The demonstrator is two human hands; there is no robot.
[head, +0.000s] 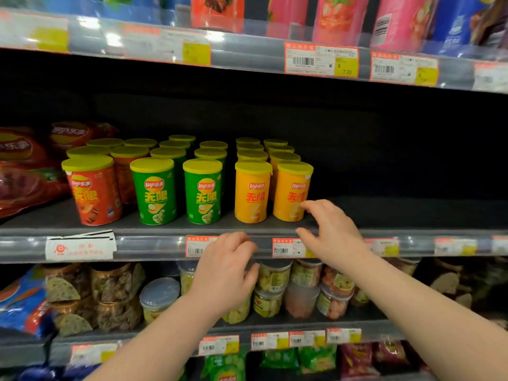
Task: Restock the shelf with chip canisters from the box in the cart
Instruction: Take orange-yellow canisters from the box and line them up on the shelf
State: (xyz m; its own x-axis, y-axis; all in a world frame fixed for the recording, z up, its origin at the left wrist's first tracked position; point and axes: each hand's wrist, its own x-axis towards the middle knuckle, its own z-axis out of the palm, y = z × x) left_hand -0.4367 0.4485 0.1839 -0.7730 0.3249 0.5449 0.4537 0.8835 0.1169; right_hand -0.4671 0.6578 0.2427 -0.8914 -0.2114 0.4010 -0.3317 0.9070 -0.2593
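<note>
1. Shelf (398,215): the dark middle level, taken as the reference for all positions.
2. Cans: stood upright on the shelf's left half, in rows running from front to back. Red cans (92,192) are placed at the left, green cans (154,192) in the middle and orange cans (251,193) at the right. All are capped with yellow lids (152,164).
3. Right hand (330,232): held over the shelf's front edge, just beside the front-right orange can. The fingers are spread and relaxed; the grip is wide open and nothing is held. Whether a fingertip touches the can cannot be told.
4. Left hand (225,265): held in front of the shelf's rail (154,244), below the orange cans. The fingers are loosely curled; the grip is slack and nothing is held.
5. Price tags (288,247): fixed along the shelf's rail.
6. Bags (24,166): red, laid at the shelf's left end, beside the red cans.
7. Jars (275,279): stacked on the level below the shelf.
</note>
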